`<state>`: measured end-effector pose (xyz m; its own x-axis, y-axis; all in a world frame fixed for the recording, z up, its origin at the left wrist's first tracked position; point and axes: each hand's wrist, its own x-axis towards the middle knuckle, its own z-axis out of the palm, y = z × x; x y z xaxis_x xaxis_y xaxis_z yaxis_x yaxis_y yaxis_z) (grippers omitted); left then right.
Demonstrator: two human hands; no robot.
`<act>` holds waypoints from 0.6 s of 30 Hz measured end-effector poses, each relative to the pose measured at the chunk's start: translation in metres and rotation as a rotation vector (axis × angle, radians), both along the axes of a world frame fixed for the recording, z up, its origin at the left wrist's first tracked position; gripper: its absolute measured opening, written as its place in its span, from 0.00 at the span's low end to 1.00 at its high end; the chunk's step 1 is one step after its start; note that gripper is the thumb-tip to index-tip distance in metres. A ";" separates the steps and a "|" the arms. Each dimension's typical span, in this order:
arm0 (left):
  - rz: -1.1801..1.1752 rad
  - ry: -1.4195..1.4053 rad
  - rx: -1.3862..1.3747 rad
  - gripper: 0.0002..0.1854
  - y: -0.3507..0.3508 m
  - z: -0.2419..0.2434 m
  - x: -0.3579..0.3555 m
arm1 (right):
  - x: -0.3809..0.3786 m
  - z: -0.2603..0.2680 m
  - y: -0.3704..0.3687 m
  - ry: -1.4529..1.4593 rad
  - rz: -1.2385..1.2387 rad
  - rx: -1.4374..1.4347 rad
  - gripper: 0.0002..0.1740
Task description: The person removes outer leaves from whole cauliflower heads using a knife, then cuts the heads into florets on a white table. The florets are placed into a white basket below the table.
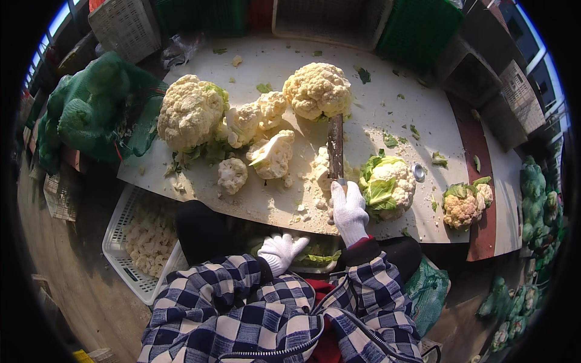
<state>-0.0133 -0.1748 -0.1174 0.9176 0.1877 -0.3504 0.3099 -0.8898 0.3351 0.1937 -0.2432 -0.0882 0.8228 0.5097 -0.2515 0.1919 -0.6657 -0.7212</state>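
My right hand (pixel 350 212), in a white knit glove, grips the handle of a knife (pixel 336 147) with a broad, dark-stained blade. The blade points away from me, its tip by a large cauliflower head (pixel 317 90). To the right of that hand sits another cauliflower (pixel 390 188) with green leaves on it. My gloved left hand (pixel 281 252) holds nothing, fingers apart, below the table edge and over a bin with leaf trimmings (pixel 317 255). Left on the table are a big cauliflower (pixel 191 113) and cut pieces, including a stemmed chunk (pixel 272 155) and a small floret (pixel 233 175).
A white crate (pixel 119 247) of florets stands at the lower left. Green mesh sacks (pixel 95 111) bulge at the table's left. Stacked crates (pixel 333 18) line the back. Crumbs and leaf scraps litter the white table (pixel 395 122); a round metal lid-like object (pixel 418 172) lies right.
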 end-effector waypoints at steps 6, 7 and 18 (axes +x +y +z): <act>-0.055 -0.445 0.136 0.20 0.005 -0.106 0.008 | 0.001 0.021 0.001 -0.151 -0.110 0.180 0.26; -0.029 -0.375 0.087 0.20 0.007 -0.122 0.014 | 0.003 0.028 0.000 -0.176 -0.126 0.190 0.25; 0.172 0.057 -0.133 0.27 0.017 -0.012 0.005 | -0.012 0.045 -0.008 0.245 0.047 0.470 0.17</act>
